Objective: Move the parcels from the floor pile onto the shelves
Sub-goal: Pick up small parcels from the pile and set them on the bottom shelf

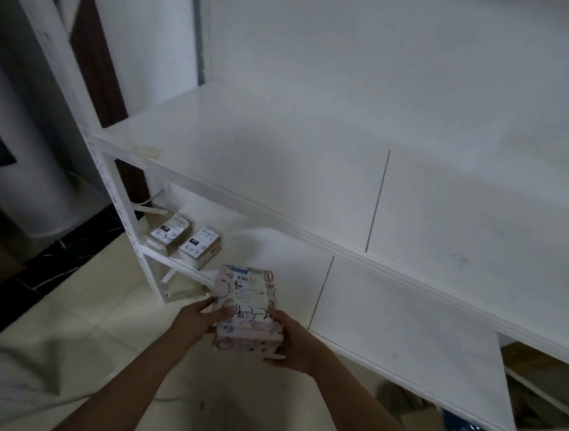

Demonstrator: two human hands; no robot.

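A pink patterned parcel (247,306) with a white shipping label and handwritten numbers is held between both hands, just in front of the lower shelf board (399,318). My left hand (196,317) grips its left side, thumb on top. My right hand (289,343) holds its near right corner from below. Two small white parcels (171,232) (200,247) lie side by side at the left end of that lower shelf. The upper shelf board (273,156) is bare and white.
The white metal shelf upright (119,205) stands at the left. Pale floor tiles (92,313) lie below, with a dark marble strip at the left. A white bag lies at the bottom left. Brown cardboard and a blue item sit under the shelf at bottom right.
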